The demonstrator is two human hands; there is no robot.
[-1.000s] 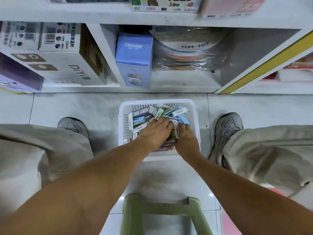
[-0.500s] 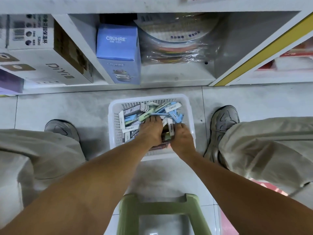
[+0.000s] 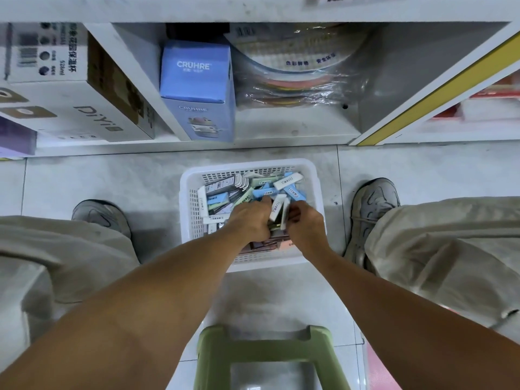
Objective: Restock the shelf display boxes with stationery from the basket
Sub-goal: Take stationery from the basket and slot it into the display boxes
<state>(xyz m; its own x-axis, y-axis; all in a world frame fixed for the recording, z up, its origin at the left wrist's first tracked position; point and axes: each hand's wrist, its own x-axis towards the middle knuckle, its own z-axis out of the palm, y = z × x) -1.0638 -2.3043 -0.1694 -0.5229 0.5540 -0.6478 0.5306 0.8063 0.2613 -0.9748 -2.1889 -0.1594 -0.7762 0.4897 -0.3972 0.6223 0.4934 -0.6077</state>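
Down in the white plastic mesh basket (image 3: pixel 187 209), sitting on the pale floor tiles (image 3: pixel 112 178) right between the person's feet, a jumble of small flat rectangular packs (image 3: pixel 291 192), blue, mint green and white with barcode stickers, lies heaped every which way. Both hands are in the pile: the left hand (image 3: pixel 249 223) has its fingers curled down round a bunch of packs, and the right hand (image 3: pixel 305 223) pinches a few slim white packs (image 3: pixel 278 209) stood on edge between thumb and fingers, the two hands nearly touching. Grey lace-up trainers (image 3: pixel 371 209) flank the basket, with loose beige trouser legs (image 3: pixel 439 243) above them. Beyond the basket runs a white shelf unit (image 3: pixel 281 136): a blue CRUHRE carton (image 3: pixel 197 80) stands upright in the middle bay, a crinkly clear bag of coloured round discs (image 3: pixel 298 77) just beside it, and a white DiYi box (image 3: pixel 84 108) in the left bay. At the near edge, a green plastic stool (image 3: pixel 213 358) with smooth rounded corners.
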